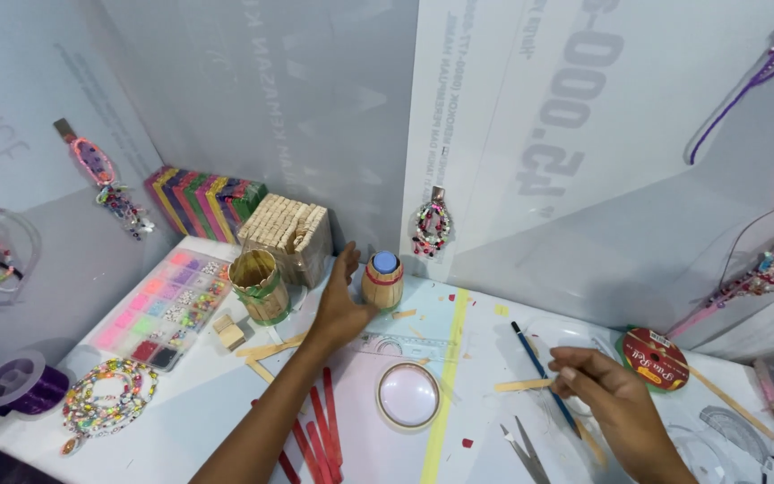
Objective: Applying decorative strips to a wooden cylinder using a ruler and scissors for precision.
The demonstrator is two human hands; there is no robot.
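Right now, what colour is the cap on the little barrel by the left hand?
Blue, on the stick barrel beside the left hand. Head view shows it best.

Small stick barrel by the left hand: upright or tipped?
Upright. The small stick barrel stands on the table, blue top facing up; left hand touches its side.

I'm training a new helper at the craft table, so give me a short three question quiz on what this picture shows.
1. True or false: the left hand touches the small wooden barrel with the blue top.
2. Which lies nearest the right hand? A) bead box B) plain craft stick C) purple thread spool
3. Fill in: the red craft sticks lie beside the left ______.

Key
1. True: the thumb rests against the barrel's side.
2. B: the stick lies at its fingertips; whether they grip it cannot be told.
3. Forearm.
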